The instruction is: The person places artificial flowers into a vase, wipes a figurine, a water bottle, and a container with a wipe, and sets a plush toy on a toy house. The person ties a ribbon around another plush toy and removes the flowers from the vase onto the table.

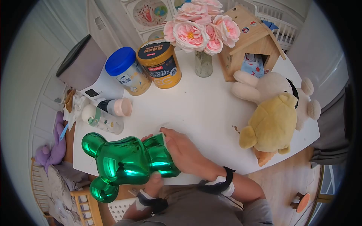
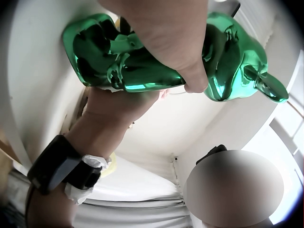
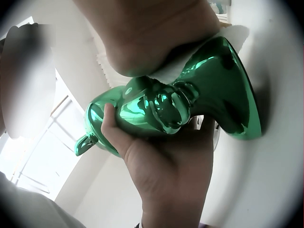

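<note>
A shiny green bear-shaped figure (image 1: 124,160) lies sideways in the person's hands, its eared head to the left. The left hand (image 1: 154,184) grips its body from below, the thumb on the near side; the left wrist view shows this hand (image 2: 166,33) across the figure (image 2: 142,71). At the leg end, the right hand (image 1: 186,152) holds a thin white cloth (image 3: 178,66) against the figure (image 3: 218,90); most of that cloth is hidden under the palm. In the right wrist view, the left hand's (image 3: 161,171) thumb lies along the figure's body.
A bottle (image 1: 103,118), pink cup (image 1: 122,107), two tubs (image 1: 130,71) and a grey-white appliance (image 1: 86,64) stand on the left of the white table (image 1: 203,113). Behind are a flower vase (image 1: 203,64) and wooden house (image 1: 249,41). Plush toys (image 1: 273,116) are on the right.
</note>
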{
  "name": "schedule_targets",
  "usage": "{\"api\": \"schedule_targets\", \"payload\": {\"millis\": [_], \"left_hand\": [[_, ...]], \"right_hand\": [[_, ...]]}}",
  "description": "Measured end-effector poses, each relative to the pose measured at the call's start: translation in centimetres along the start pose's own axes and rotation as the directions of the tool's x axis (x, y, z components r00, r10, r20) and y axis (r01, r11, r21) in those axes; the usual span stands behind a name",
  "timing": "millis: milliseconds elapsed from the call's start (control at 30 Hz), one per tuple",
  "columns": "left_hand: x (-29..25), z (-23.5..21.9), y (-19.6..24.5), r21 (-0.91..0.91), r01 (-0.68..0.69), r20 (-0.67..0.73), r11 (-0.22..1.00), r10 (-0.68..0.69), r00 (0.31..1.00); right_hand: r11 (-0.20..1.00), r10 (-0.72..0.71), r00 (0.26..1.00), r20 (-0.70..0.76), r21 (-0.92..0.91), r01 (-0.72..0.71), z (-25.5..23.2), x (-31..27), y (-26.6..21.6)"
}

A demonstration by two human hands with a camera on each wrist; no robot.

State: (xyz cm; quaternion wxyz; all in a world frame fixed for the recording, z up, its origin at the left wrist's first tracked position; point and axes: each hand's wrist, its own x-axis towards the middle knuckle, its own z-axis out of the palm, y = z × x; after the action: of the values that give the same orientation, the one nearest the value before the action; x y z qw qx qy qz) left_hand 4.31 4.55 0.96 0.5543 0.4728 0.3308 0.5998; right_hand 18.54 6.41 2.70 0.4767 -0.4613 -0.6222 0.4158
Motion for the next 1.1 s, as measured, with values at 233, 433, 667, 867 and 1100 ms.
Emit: {"api": "schedule_targets", "payload": {"millis": [233, 433, 667, 867, 1100], "left_hand": [[-0.1, 0.2, -0.6, 0.071, -0.021, 0.027, 0.997, 0.019, 0.999], [-0.1, -0.3, -0.7, 0.127, -0.056, 0.065, 0.990, 0.048, 0.997], [0.0, -0.7, -0.5, 0.175, -0.092, 0.066, 0.980, 0.081, 0.994], [-0.1, -1.0, -0.4, 0.202, -0.115, 0.053, 0.973, 0.107, 0.993], [0.0, -1.1, -0.7, 0.135, -0.181, 0.073, 0.974, 0.172, 0.982]], "right_hand": [[0.997, -0.051, 0.991, -0.127, 0.059, 0.058, 0.4, -3.7, 1.4], [0.958, -0.287, 0.957, -0.027, 0.012, 0.288, 0.8, -5.3, -1.0], [0.877, -0.421, 0.898, 0.127, -0.194, 0.439, 1.2, -7.4, -1.1], [0.861, -0.417, 0.875, 0.247, -0.202, 0.467, 0.1, -8.6, 0.2], [0.987, -0.156, 0.985, 0.072, -0.032, 0.158, 0.4, -10.5, 0.9]]}}
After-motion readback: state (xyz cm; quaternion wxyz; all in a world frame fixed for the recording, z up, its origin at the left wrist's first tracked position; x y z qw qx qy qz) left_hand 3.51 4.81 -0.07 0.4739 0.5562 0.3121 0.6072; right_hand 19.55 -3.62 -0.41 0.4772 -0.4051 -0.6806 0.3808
